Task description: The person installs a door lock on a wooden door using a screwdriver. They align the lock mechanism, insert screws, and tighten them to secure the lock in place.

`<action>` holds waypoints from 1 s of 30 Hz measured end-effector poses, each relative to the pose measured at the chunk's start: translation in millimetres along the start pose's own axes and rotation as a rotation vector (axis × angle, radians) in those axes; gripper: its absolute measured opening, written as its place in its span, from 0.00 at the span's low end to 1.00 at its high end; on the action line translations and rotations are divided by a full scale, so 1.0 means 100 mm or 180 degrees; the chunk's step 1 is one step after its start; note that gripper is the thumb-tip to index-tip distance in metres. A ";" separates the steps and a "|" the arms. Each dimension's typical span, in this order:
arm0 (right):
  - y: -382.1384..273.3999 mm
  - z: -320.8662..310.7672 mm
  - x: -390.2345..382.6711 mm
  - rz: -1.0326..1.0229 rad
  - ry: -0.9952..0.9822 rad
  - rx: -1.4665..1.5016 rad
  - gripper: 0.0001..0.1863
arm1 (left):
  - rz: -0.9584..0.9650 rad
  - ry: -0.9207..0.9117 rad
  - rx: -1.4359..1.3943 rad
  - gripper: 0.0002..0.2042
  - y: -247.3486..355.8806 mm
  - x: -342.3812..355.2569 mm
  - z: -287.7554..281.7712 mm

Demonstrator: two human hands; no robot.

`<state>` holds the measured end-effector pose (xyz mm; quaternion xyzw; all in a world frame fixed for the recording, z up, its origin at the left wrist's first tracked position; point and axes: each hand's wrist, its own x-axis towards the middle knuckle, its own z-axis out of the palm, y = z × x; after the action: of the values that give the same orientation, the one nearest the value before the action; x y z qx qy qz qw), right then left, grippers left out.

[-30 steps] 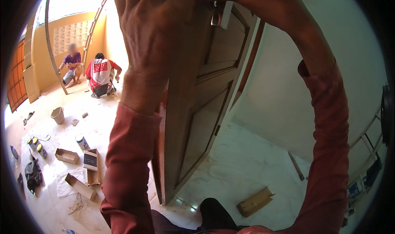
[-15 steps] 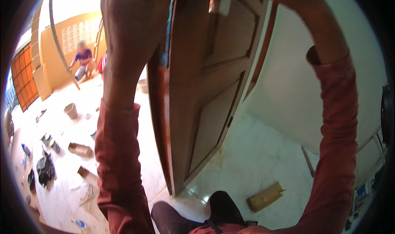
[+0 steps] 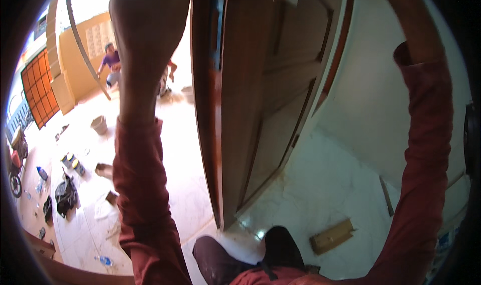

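"Where does the door (image 3: 250,109) stand?"

"Upright at mid-view, its brown panelled face turned toward a white-walled room on the right, a sunlit tiled area on the left."

"And the worker's hands?"

"The left grip (image 3: 150,14) is raised just left of the door, its fingers cut off by the upper edge, so whether it is closed or holding anything cannot be told. The right forearm (image 3: 423,24), red-sleeved, reaches beyond the same edge; the right grip is out of sight, its state unknown."

"Around them?"

"A cardboard box (image 3: 332,236) lies on the floor at right; a bucket (image 3: 99,125) and black bag (image 3: 66,195) dot the left, where a person in purple (image 3: 109,62) crouches."
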<state>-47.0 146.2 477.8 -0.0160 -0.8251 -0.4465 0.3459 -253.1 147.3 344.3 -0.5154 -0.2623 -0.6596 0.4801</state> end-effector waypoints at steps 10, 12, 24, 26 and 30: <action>-0.24 -0.16 -0.11 0.0297 -0.0370 -0.0287 0.11 | -0.0987 -0.0438 0.0181 0.12 -0.07 -0.18 0.12; -0.22 -0.18 -0.12 0.0468 -0.0570 -0.0023 0.10 | -0.0390 -0.0221 0.0240 0.12 -0.07 -0.10 0.15; -0.12 -0.22 -0.27 0.1002 -0.0265 0.0799 0.10 | 0.0340 -0.0148 0.0156 0.06 0.25 0.00 0.22; -0.12 -0.22 -0.32 0.0800 -0.0101 0.0870 0.11 | 0.0260 -0.0244 -0.0006 0.06 0.28 0.00 0.23; -0.12 -0.28 -0.33 0.0903 -0.0271 0.1092 0.11 | 0.0810 -0.0162 0.0023 0.07 0.23 0.07 0.31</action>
<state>-10.7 127.5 459.6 -0.0916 -0.8923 -0.2454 0.3677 -219.0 161.5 357.3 -0.5594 -0.2093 -0.5792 0.5549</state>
